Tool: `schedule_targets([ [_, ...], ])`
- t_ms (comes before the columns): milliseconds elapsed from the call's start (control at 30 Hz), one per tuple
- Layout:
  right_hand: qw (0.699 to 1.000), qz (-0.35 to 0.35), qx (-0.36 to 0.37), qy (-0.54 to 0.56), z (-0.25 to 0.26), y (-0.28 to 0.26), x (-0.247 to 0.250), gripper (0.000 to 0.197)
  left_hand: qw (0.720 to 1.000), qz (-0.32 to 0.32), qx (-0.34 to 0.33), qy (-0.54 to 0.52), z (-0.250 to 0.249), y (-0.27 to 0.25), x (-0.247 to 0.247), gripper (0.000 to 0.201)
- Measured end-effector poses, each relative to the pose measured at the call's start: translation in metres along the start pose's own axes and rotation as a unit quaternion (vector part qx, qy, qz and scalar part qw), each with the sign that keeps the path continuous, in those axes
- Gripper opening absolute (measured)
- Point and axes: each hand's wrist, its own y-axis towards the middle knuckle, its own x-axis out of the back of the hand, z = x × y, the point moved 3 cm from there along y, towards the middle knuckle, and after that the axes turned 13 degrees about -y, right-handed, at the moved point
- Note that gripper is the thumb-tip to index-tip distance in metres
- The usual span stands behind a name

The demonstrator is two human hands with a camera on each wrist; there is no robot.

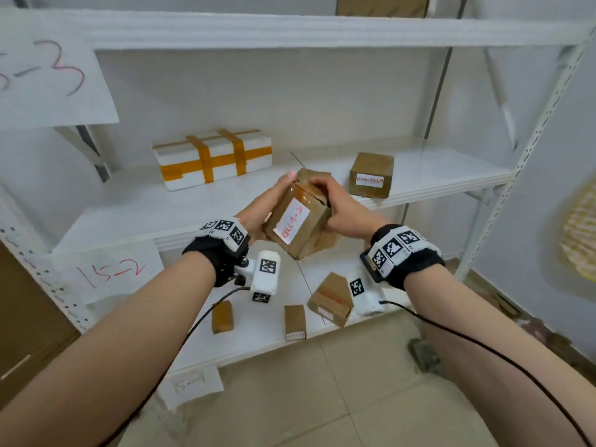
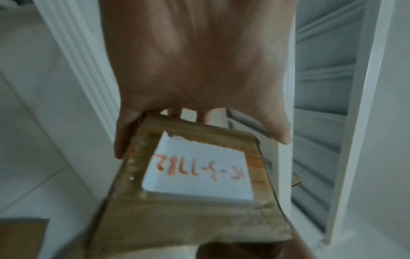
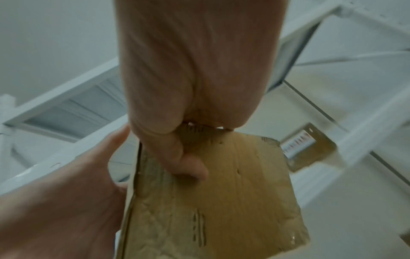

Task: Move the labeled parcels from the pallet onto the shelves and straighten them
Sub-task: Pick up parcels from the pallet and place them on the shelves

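Both hands clasp parcel | label "15-3-1782" | shelf tags "15-2", "15-1"

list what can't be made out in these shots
- Left hand fingers: head view, behind the held box.
- Label on the shelf box: head view, writing too small.
- Sign at upper left: head view, cut by the edge.
- Pallet: in no view.

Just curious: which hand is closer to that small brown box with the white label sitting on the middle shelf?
Right. The right hand is just left of the small brown box; the left hand is farther left, across the held parcel.
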Motion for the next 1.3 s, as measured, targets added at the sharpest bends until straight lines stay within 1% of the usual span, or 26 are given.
schedule_targets([
  [33, 1.0, -0.008, 0.01, -0.018, 0.008, 0.004, 0.009, 0.087, 1.0, 0.004, -0.003, -0.012, -0.011, 0.0, -0.002, 0.052],
  [100, 0.999, -0.025, 0.024, -0.042, 0.021, 0.011, 0.026, 0.087, 0.999, 0.019, -0.003, -0.04, -0.028, -0.001, -0.006, 0.046],
  [133, 0.997, -0.044, 0.03, -0.052, 0.027, 0.014, 0.036, 0.088, 0.998, 0.027, -0.01, -0.058, -0.039, -0.002, -0.006, 0.044],
  [200, 0.991, -0.119, 0.03, -0.045, 0.035, 0.02, 0.055, 0.089, 0.993, 0.034, -0.033, -0.105, -0.06, -0.003, -0.004, 0.044],
  [233, 0.984, -0.173, 0.017, -0.027, 0.039, 0.021, 0.066, 0.089, 0.989, 0.038, -0.053, -0.131, -0.072, -0.004, -0.003, 0.044],
  [300, 0.963, -0.264, -0.04, 0.026, 0.045, 0.019, 0.085, 0.087, 0.976, 0.053, -0.076, -0.197, -0.092, -0.007, -0.002, 0.045],
  [333, 0.952, -0.291, -0.074, 0.056, 0.048, 0.016, 0.093, 0.085, 0.969, 0.056, -0.079, -0.229, -0.1, -0.007, -0.002, 0.047],
  [367, 0.943, -0.301, -0.106, 0.094, 0.05, 0.015, 0.099, 0.083, 0.96, 0.06, -0.085, -0.259, -0.109, -0.007, -0.002, 0.049],
  [433, 0.93, -0.272, -0.166, 0.185, 0.053, 0.018, 0.105, 0.081, 0.946, 0.067, -0.096, -0.302, -0.123, -0.008, -0.004, 0.051],
  [500, 0.92, -0.206, -0.198, 0.268, 0.062, 0.026, 0.11, 0.083, 0.942, 0.067, -0.107, -0.31, -0.138, -0.009, -0.005, 0.058],
  [533, 0.914, -0.174, -0.194, 0.311, 0.069, 0.03, 0.112, 0.083, 0.945, 0.058, -0.117, -0.301, -0.145, -0.009, -0.005, 0.065],
  [600, 0.9, -0.132, -0.158, 0.385, 0.085, 0.04, 0.12, 0.087, 0.948, 0.039, -0.135, -0.284, -0.158, -0.006, -0.004, 0.081],
  [633, 0.893, -0.123, -0.135, 0.41, 0.094, 0.045, 0.124, 0.088, 0.948, 0.027, -0.143, -0.284, -0.164, -0.006, -0.004, 0.084],
  [667, 0.89, -0.121, -0.115, 0.425, 0.101, 0.049, 0.129, 0.087, 0.947, 0.009, -0.153, -0.281, -0.169, -0.005, -0.002, 0.081],
  [767, 0.892, -0.129, -0.076, 0.427, 0.118, 0.058, 0.147, 0.078, 0.943, -0.046, -0.205, -0.259, -0.188, -0.004, 0.008, 0.057],
  [867, 0.894, -0.167, -0.065, 0.41, 0.122, 0.073, 0.164, 0.065, 0.934, -0.123, -0.27, -0.198, -0.213, -0.003, 0.027, 0.032],
  [933, 0.894, -0.184, -0.078, 0.402, 0.124, 0.085, 0.175, 0.055, 0.931, -0.139, -0.298, -0.16, -0.231, -0.003, 0.035, 0.03],
  [1067, 0.895, -0.184, -0.078, 0.399, 0.131, 0.111, 0.189, 0.05, 0.936, -0.128, -0.308, -0.113, -0.254, -0.001, 0.038, 0.042],
  [1133, 0.897, -0.191, -0.07, 0.393, 0.136, 0.126, 0.192, 0.054, 0.935, -0.143, -0.314, -0.089, -0.261, 0.006, 0.044, 0.04],
  [1233, 0.905, -0.194, -0.072, 0.372, 0.132, 0.162, 0.193, 0.082, 0.933, -0.165, -0.313, -0.065, -0.268, 0.019, 0.053, 0.042],
  [1267, 0.909, -0.193, -0.069, 0.364, 0.124, 0.185, 0.192, 0.088, 0.933, -0.174, -0.309, -0.056, -0.27, 0.024, 0.056, 0.044],
  [1300, 0.912, -0.189, -0.067, 0.358, 0.118, 0.203, 0.192, 0.089, 0.933, -0.181, -0.308, -0.048, -0.273, 0.029, 0.059, 0.045],
])
